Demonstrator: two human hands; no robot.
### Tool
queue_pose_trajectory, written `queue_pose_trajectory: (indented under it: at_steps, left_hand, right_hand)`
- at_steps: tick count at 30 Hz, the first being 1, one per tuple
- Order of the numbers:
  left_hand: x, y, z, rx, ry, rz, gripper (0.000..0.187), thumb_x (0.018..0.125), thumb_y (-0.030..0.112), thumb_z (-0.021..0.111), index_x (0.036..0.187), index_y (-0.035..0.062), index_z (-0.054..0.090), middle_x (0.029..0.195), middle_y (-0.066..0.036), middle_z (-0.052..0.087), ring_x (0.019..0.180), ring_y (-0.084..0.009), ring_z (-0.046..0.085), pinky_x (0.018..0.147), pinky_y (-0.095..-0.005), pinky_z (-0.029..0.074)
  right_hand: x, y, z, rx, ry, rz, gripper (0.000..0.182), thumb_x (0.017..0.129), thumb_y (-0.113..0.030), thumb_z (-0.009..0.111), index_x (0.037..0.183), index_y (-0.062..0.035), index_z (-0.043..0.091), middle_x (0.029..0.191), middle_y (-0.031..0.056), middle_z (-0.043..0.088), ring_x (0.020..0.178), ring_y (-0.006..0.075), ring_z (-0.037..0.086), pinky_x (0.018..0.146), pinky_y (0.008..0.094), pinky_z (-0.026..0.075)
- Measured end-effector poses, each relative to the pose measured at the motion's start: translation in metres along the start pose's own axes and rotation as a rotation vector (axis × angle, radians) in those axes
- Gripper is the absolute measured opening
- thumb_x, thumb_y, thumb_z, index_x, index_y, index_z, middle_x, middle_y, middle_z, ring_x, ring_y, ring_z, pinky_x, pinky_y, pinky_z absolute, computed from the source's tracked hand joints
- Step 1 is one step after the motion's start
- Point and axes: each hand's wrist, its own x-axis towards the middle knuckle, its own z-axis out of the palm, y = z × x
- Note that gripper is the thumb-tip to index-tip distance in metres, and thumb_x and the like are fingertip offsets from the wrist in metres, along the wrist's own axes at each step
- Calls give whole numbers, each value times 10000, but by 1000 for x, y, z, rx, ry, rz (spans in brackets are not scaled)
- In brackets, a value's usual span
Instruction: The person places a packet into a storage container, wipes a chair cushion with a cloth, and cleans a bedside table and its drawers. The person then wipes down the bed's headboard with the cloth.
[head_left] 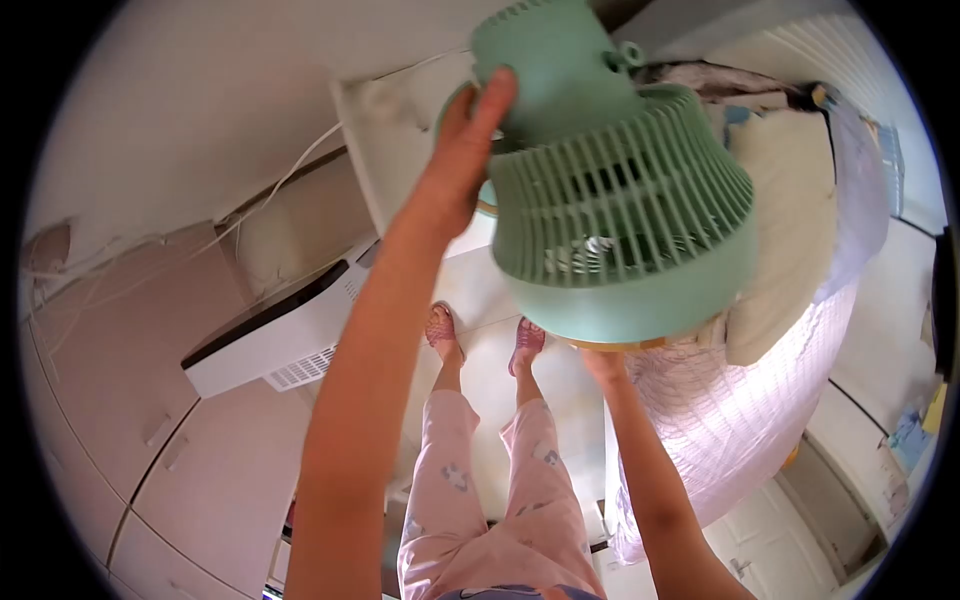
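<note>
We see a green fan (625, 220) in what looks like smooth, matt plastic, its cage formed of slim plastic ribs. Below, we find a quilted cloth bedspread (745, 400) with a soft sheen and thick, matt beige bedding (790, 200). The trousers (450, 470) are soft printed cloth; the cabinet doors (225, 470) look smooth, and the pale floor (485, 345) slightly glossy.

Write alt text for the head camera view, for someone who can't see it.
A mint-green plastic fan with a ribbed round housing is held up in a person's left hand and right hand, the right one partly hidden beneath its rim. Below are pale pink printed trousers and pink slippers; pale quilted fabric spreads at right.
</note>
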Motion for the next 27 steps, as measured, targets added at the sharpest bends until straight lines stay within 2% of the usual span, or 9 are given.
queue_pose_trajectory:
  at_steps: [1,3,6,8,10,17,21,23,27]
  left_hand:
    - [8,2,-2,-67,-113,-17,890,798,684,597,1375,27,429,1279,-107,559,1173,-207,533,998,-359,428]
    - [11,13,-8,-156,-308,-102,1132,734,682,670,1494,23,151,1513,-158,253,1312,-330,394,1064,-469,356]
    - [-2,27,-5,-159,-255,-85,1030,744,647,689,1472,65,251,1472,-131,328,1297,-298,413,1021,-443,421]
    - [-5,34,-1,-162,-124,-97,840,793,631,646,1364,55,430,1292,-109,518,1124,-249,549,912,-407,500]
    - [-2,38,-8,-202,-77,-134,766,823,604,632,1339,57,485,1253,-102,577,1084,-228,594,884,-390,527]
    - [-16,57,-48,-312,-167,-191,659,888,518,597,1350,62,482,1291,-110,574,1103,-235,603,893,-399,538]
    - [-28,57,-60,-332,-175,-147,615,900,496,585,1323,56,511,1280,-112,582,1101,-244,605,885,-402,542]
    - [-38,44,-76,-330,-113,-132,596,902,479,582,1313,53,517,1271,-117,585,1094,-251,605,886,-404,537]
    - [-64,-5,-111,-256,81,-111,556,905,446,574,1293,49,530,1253,-127,592,1080,-266,607,887,-408,529]
  right_hand:
    - [6,-4,-8,52,150,-63,351,832,-87,673,1156,-16,558,1124,72,587,1002,203,553,881,340,457]
    - [37,-27,-33,366,184,101,439,828,-80,675,1228,-16,504,1204,97,547,1094,212,516,949,352,422]
    - [102,-122,-59,330,270,-81,602,823,-36,655,1372,-24,408,1411,136,426,1265,208,436,1025,317,374]
    - [122,-159,-70,253,292,-214,705,813,7,633,1448,-55,333,1500,119,343,1319,190,400,1045,291,359]
    - [129,-153,-84,310,103,-240,769,806,48,605,1488,-89,277,1547,87,280,1353,173,365,1068,283,342]
    - [122,-153,-40,165,-18,-290,765,785,110,569,1463,-152,331,1430,88,431,1041,252,543,955,332,434]
    - [131,-158,-48,262,-55,-183,629,787,72,614,1364,-77,413,1256,141,526,1071,310,550,915,382,453]
    - [145,-138,-50,6,66,-58,538,727,18,714,1204,-20,467,1142,154,553,1015,337,582,859,398,478]
    - [218,-152,-58,-125,156,-342,334,707,-59,723,1020,-23,610,1016,152,611,949,339,599,820,389,487]
